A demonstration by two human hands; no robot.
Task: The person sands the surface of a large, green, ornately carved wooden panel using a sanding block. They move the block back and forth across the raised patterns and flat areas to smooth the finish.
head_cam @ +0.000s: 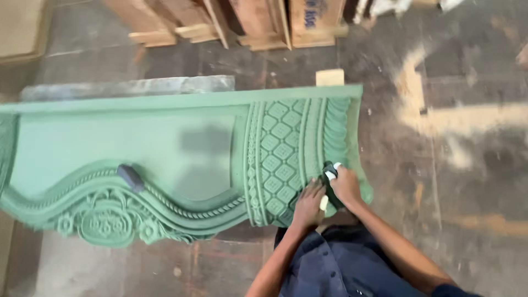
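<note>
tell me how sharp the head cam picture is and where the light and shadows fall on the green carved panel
Head view: soft overall, the wooden blocks at the top edge blurred. Light is even with no glare; two dark rectangular shadows sit on the flat middle of the green carved panel. The left hand and right hand at the panel's right end are slightly smeared, and the small object in the right hand is unclear.

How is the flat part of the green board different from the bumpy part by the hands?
The flat panel is smooth and plain; the carved band is covered in diamond shapes and ridges. The flat panel is wide; the carved band is a narrower strip running across the board. The left hand rests on the carved band beside the right hand; neither touches the flat panel. Both are the same green.
</note>
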